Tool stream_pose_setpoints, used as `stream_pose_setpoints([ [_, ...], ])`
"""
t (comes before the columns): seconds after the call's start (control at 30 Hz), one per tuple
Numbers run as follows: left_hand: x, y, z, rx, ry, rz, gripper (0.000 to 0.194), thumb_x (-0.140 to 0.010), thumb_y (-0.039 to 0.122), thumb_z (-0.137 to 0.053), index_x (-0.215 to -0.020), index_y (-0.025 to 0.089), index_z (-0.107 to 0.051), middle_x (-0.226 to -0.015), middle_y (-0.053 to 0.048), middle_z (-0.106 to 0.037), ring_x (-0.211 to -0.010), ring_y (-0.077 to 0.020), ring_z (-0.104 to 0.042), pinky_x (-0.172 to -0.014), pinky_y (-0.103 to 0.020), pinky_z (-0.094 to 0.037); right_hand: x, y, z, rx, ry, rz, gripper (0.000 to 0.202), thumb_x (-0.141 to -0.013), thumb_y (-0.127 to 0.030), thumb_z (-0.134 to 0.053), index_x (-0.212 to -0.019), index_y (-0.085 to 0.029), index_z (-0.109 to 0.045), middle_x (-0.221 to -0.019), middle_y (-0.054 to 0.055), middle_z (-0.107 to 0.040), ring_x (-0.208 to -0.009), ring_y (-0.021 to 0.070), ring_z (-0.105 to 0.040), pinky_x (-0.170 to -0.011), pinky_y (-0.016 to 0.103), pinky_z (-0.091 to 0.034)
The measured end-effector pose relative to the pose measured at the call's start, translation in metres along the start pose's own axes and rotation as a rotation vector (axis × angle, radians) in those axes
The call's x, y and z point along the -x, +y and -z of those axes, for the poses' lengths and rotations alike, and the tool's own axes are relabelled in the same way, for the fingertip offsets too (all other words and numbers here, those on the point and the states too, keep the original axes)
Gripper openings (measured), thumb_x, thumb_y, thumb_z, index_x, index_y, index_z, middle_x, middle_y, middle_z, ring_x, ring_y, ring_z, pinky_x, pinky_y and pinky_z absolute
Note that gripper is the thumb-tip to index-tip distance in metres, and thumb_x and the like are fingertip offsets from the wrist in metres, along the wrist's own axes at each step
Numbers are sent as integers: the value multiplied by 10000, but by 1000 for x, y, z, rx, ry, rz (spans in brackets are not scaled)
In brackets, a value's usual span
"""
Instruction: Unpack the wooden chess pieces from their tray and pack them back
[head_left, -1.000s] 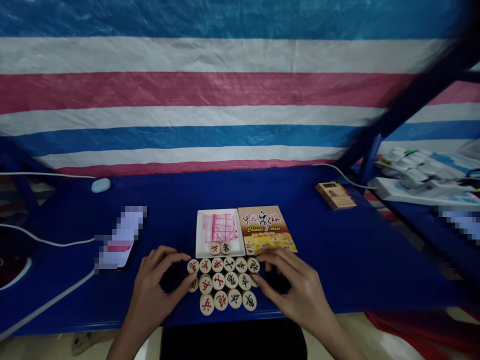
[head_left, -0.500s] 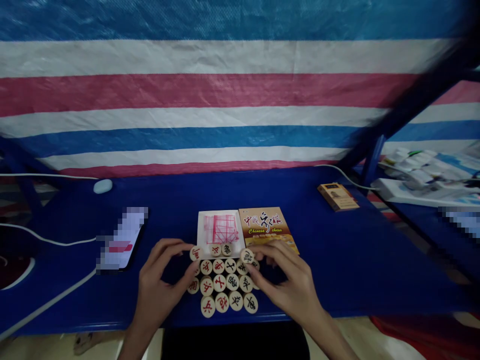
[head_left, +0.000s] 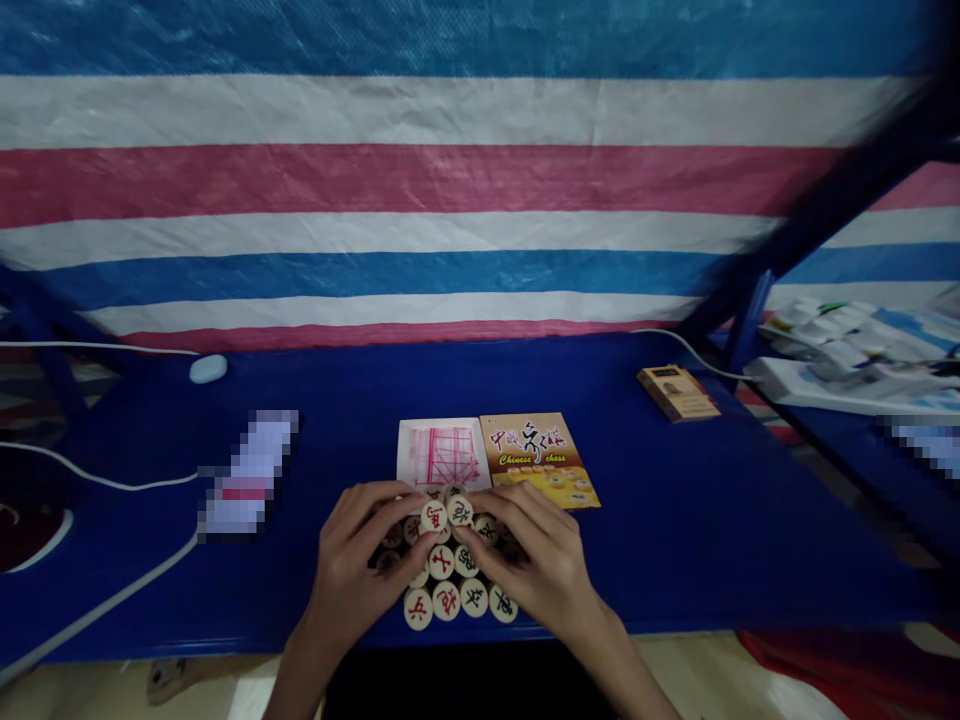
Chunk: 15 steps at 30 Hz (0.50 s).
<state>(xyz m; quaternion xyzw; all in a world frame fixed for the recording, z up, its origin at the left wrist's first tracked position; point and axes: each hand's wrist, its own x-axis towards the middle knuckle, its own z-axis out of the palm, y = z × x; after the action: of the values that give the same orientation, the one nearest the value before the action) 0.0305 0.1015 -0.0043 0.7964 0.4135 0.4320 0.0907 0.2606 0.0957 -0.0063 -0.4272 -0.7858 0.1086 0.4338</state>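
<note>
Between the thumb and fingers of my left hand [head_left: 367, 545] is a round Chinese chess piece [head_left: 433, 516] with a red character. My right hand [head_left: 529, 545] pinches another Chinese chess piece [head_left: 460, 512], this one marked in black. The two held pieces sit side by side, above rows of stacked pieces [head_left: 446, 601] with red characters on the left and black ones on the right. My hands partly hide the middle rows. Just behind lie a white tray [head_left: 444, 450] with red lines in it and the brown and yellow Chinese chess box lid [head_left: 536, 450].
A phone [head_left: 251, 470] with a cable lies to the left on the blue table [head_left: 720, 530], and a small pale blue case [head_left: 208, 369] is behind it. At the back right sits a small tan box [head_left: 679, 392]. A striped sheet [head_left: 450, 180] hangs behind.
Both hands have moved inward from the sides of the rows, bringing the red-marked and black-marked pieces together over the middle. The tray, lid and stacked rows stay where they were.
</note>
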Motion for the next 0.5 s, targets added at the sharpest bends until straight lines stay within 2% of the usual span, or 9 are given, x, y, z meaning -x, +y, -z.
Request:
stream_pose_setpoints([
  [0.5,-1,0,-1,16,-46,41,345,-889,158,-712,-1217,251,-659,-1151,-46,-661,-1031,-180,-634,-862,-360,-548,-4,-2,2,-31,-36,-11,332,-881,-174,-719,-1201,-233,-651,-1037,35,-708,-919,180,-654,-792,340,-538],
])
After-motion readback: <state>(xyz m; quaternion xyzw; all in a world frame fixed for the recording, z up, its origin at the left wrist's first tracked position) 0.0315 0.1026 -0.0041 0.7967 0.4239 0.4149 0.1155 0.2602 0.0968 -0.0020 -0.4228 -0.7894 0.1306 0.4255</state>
